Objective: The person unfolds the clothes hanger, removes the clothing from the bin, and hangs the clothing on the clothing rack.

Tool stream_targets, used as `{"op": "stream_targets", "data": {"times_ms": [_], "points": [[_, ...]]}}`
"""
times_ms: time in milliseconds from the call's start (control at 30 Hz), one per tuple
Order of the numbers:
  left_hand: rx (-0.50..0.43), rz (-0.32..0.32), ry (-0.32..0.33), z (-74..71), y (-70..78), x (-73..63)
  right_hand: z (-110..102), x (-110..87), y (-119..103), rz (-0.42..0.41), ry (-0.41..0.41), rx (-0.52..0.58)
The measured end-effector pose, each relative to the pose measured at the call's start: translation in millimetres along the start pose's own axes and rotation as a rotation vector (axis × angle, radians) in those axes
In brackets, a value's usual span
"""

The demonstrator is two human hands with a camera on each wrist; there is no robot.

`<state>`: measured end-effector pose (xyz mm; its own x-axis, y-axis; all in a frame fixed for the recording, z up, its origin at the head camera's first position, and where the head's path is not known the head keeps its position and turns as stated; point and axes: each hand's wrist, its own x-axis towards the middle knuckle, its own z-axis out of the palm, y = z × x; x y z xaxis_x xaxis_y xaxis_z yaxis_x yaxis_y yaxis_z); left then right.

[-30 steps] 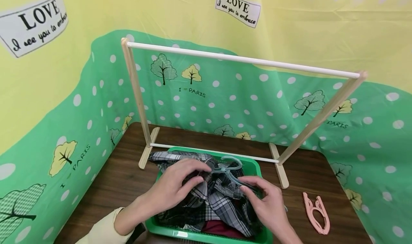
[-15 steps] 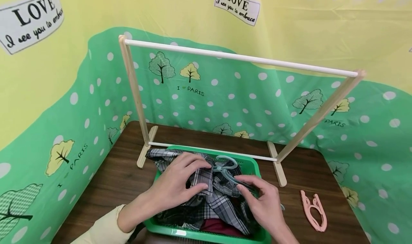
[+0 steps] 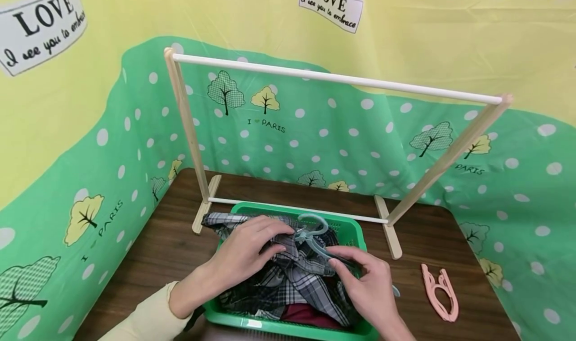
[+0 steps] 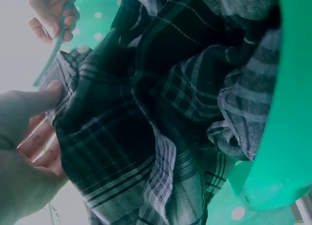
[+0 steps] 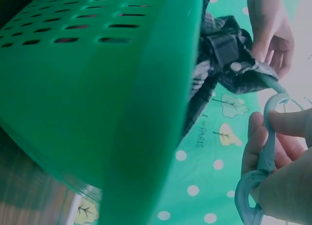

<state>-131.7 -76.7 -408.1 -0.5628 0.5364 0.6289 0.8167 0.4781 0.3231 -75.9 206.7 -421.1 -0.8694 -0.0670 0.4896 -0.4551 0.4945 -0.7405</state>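
Head view: thumb drawn closer, shirt (image 3: 310, 283) is pinched by left hand (image 3: 245, 246) at eight o'clock of hook (image 3: 326, 225), hanger (image 3: 316, 246) by right hand (image 3: 371, 283) at five; shirt seemingly steadier.

Head view forward-down from above; wrist views close, cloth (image 4: 112, 127) in all.
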Motion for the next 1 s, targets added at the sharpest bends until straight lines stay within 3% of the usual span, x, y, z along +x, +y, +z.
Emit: {"op": "stream_targets", "data": {"times_ms": [367,567,900,1000], "points": [[-0.061,0.02,0.011,-0.9,-4.4,-3.5,-3.5,2.4,-1.2,-0.062,-0.04,-0.068],[-0.089,-0.008,0.038,-2.9,-8.2,-2.1,-17.8,6.7,3.3,-0.144,0.067,-0.089],[-0.062,-0.037,0.065,-8.0,-13.9,-2.0,-55.6,10.1,14.1,0.056,0.152,-0.083],[-0.057,-0.056,0.078,-10.0,-14.7,-2.0,-65.9,11.3,23.4,0.125,0.158,-0.01]]}}
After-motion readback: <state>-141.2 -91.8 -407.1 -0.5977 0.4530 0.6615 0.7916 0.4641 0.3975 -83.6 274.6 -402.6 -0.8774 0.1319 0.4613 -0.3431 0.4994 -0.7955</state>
